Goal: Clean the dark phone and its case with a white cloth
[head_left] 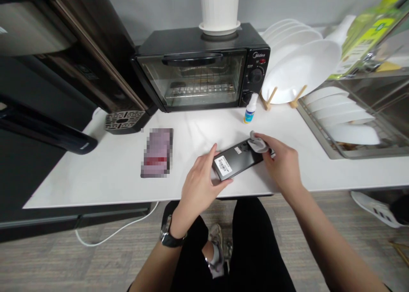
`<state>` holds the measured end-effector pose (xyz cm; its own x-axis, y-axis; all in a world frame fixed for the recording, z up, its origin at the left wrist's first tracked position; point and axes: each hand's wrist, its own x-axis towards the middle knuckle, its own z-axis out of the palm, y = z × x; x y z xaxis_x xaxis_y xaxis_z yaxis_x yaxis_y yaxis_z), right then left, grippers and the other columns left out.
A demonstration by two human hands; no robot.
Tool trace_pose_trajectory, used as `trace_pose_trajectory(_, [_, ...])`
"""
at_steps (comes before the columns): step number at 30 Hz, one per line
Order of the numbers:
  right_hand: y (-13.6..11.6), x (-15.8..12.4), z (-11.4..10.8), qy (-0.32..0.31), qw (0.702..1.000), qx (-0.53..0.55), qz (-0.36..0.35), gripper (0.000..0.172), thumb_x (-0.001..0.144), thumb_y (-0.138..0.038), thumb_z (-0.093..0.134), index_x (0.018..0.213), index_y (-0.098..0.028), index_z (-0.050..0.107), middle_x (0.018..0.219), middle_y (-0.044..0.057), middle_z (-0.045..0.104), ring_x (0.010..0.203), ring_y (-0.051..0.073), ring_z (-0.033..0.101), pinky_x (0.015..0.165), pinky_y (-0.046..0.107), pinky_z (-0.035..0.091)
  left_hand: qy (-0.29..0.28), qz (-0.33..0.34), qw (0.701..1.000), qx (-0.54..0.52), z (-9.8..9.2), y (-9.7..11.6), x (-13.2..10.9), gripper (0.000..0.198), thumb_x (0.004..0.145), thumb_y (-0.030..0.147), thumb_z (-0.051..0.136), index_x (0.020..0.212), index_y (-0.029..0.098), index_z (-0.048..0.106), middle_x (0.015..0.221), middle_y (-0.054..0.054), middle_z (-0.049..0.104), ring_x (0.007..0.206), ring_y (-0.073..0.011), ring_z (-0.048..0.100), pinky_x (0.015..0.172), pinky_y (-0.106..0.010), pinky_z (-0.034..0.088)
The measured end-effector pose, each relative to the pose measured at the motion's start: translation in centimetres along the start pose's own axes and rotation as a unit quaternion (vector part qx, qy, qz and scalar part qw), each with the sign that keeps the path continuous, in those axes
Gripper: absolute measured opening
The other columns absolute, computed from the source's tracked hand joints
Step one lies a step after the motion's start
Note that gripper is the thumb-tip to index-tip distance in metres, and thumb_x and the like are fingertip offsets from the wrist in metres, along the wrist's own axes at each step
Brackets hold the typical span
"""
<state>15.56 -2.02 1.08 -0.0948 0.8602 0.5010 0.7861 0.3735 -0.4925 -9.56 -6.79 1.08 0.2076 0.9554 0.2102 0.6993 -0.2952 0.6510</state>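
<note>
A black phone point(238, 157) lies back up on the white counter point(111, 172), with a white sticker on its near end. My left hand point(201, 181) grips the phone's near end, thumb on one side and fingers on the other. My right hand point(281, 160) pinches a small grey cloth point(258, 143) and presses it on the phone's far end by the camera. A small spray bottle point(250, 109) stands just beyond the phone.
A black toaster oven point(201, 70) stands at the back with a white pot point(220, 8) on it. White plates point(300, 66) lean in a wooden rack, with more in the sink rack point(348, 121) at right. A blurred flat object point(157, 152) lies at left.
</note>
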Motion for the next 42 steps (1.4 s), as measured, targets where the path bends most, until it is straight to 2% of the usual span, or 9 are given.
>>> trace_pose_trajectory(5, [-4.8,-1.6,2.6,-0.086,0.993,-0.027,-0.072,0.048,0.105,-0.028,0.051,0.148,-0.011,0.064,0.158,0.014,0.060,0.152,0.035,0.054,0.125,0.060,0.047,0.007,-0.008,1.000,-0.020,0.1,-0.1,0.0,0.114,0.084,0.026,0.090,0.172,0.035,0.017,0.150,-0.008,0.064,0.139,-0.0285,0.059,0.120,-0.049,0.050])
trace_pose_trajectory(10, [-8.0,-3.7,2.5,-0.173,0.972,0.003,-0.159,0.051,0.110,-0.042,0.050,0.151,-0.014,0.061,0.161,0.013,0.058,0.153,0.031,0.053,0.127,0.059,0.047,-0.004,-0.016,1.000,-0.015,0.0,-0.6,-0.2,0.111,0.084,0.010,0.077,0.173,0.032,0.015,0.151,-0.013,0.061,0.137,-0.0312,0.061,0.116,-0.052,0.053])
trace_pose_trajectory(14, [-7.1,-5.2,0.9,-0.187,0.965,0.003,-0.182,0.050,0.110,-0.044,0.052,0.152,-0.018,0.060,0.161,0.009,0.058,0.154,0.028,0.052,0.126,0.056,0.049,-0.005,-0.011,1.000,-0.018,0.0,-0.4,-0.1,0.115,0.079,0.003,0.076,0.173,0.032,0.015,0.151,-0.009,0.062,0.139,-0.0292,0.060,0.119,-0.050,0.052])
trace_pose_trajectory(19, [-2.7,-5.4,-1.2,-0.124,0.982,-0.078,-0.122,0.058,0.110,-0.047,0.053,0.159,-0.017,0.052,0.163,0.013,0.055,0.151,0.035,0.054,0.121,0.062,0.053,0.008,-0.009,1.000,-0.012,0.0,0.0,0.1,0.114,0.084,0.024,0.090,0.172,0.033,0.017,0.150,-0.009,0.064,0.139,-0.0308,0.059,0.118,-0.052,0.052])
trace_pose_trajectory(23, [-0.6,-3.7,-0.7,-0.078,0.985,-0.129,-0.083,0.068,0.110,-0.056,0.046,0.160,-0.010,0.050,0.162,0.020,0.055,0.150,0.039,0.055,0.121,0.066,0.051,0.008,-0.013,1.000,-0.011,0.0,0.1,0.2,0.115,0.084,0.027,0.091,0.172,0.035,0.017,0.152,-0.007,0.063,0.139,-0.0289,0.059,0.118,-0.050,0.051])
trace_pose_trajectory(28, [-3.0,-2.0,2.0,-0.072,0.990,-0.091,-0.083,0.076,0.107,-0.065,0.049,0.159,-0.009,0.051,0.162,0.022,0.054,0.152,0.040,0.052,0.122,0.066,0.048,0.003,-0.011,1.000,-0.021,-0.1,0.0,0.2,0.114,0.085,0.029,0.089,0.172,0.037,0.015,0.153,-0.007,0.064,0.140,-0.0299,0.059,0.118,-0.051,0.051])
trace_pose_trajectory(35, [-7.9,-4.0,2.5,-0.174,0.971,0.003,-0.166,0.070,0.108,-0.059,0.051,0.157,-0.009,0.053,0.165,0.016,0.052,0.156,0.032,0.049,0.129,0.060,0.043,0.003,-0.005,1.000,-0.006,0.0,-0.5,-0.1,0.107,0.090,0.021,0.077,0.174,0.031,0.012,0.150,-0.012,0.062,0.136,-0.0314,0.061,0.115,-0.051,0.054])
trace_pose_trajectory(39, [-7.1,-5.6,0.7,-0.191,0.965,-0.009,-0.178,0.068,0.109,-0.058,0.050,0.157,-0.011,0.053,0.165,0.013,0.052,0.156,0.031,0.049,0.127,0.059,0.047,0.013,-0.009,1.000,-0.004,0.0,-0.3,0.0,0.109,0.085,0.008,0.072,0.174,0.032,0.012,0.152,-0.008,0.062,0.139,-0.0290,0.058,0.120,-0.049,0.051])
trace_pose_trajectory(42, [-5.1,-5.9,-0.5,-0.173,0.973,-0.042,-0.150,0.065,0.110,-0.054,0.050,0.161,-0.013,0.048,0.167,0.013,0.050,0.156,0.032,0.048,0.124,0.062,0.050,0.013,-0.012,1.000,-0.010,0.0,-0.1,0.1,0.111,0.086,0.014,0.080,0.173,0.032,0.015,0.152,-0.007,0.062,0.140,-0.0291,0.058,0.120,-0.049,0.050])
